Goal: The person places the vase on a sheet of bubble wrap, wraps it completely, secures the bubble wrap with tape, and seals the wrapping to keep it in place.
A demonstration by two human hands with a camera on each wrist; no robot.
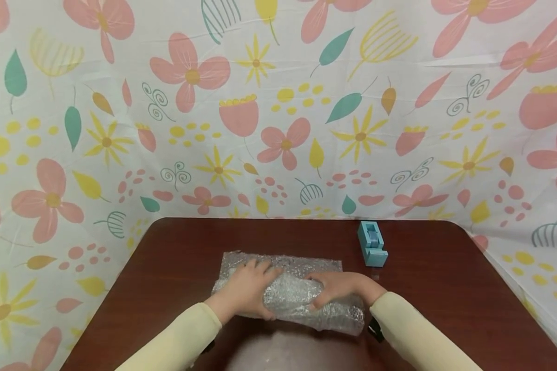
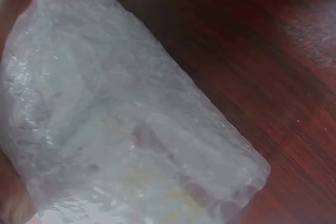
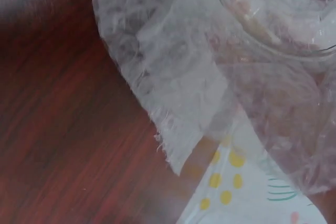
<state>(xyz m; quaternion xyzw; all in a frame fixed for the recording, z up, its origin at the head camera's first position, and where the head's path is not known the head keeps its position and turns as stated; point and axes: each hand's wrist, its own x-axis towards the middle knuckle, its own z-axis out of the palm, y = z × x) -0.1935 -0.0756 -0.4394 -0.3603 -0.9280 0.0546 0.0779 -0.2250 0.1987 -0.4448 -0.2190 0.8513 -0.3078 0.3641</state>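
A sheet of clear bubble wrap [image 1: 288,296] lies rolled into a loose bundle near the table's front edge, its flat far part spread behind the roll. My left hand [image 1: 246,286] grips the left half, fingers spread over the top and thumb on the near side. On the right half, my right hand [image 1: 341,286] holds the roll between curved fingers and thumb. A clear, rounded glass rim [image 3: 286,53] shows at the wrap's open end in the right wrist view; the rest of that glass is hidden or out of frame.
A light blue tape dispenser [image 1: 371,243] stands at the back right of the dark red-brown table [image 1: 181,247]. Behind and beside the table hangs a white cloth [image 1: 278,113] printed with flowers and leaves. Something pale and blurred [image 1: 297,353] shows at the bottom of the head view.
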